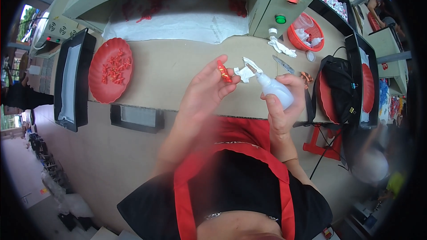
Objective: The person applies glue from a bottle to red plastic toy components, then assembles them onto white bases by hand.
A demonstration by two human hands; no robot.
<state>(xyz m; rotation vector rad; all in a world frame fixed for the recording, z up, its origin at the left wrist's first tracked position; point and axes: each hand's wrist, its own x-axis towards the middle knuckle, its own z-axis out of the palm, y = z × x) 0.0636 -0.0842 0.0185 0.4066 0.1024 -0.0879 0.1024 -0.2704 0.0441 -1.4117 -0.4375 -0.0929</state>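
In my left hand (203,84), a small red-and-gold piece (224,72) is pinched by the fingers above the table. My right hand (289,106) grips a white squeeze bottle (276,90), its narrow nozzle slanting up and left. The nozzle end is close to the red piece; I cannot tell whether the two touch. A crumpled white tissue (244,74) shows between my hands, by the nozzle. Past the bottle lies a pointed metal blade (283,64), with some small orange-brown pieces (306,78) to its right.
On the left, a scalloped red plate (94,72) holds several small red pieces, beside a black tray (82,80). A greenish machine (262,6) with white cloth (173,30) stands at the back. To the right are a red basket (321,40) and a black bag (339,86).
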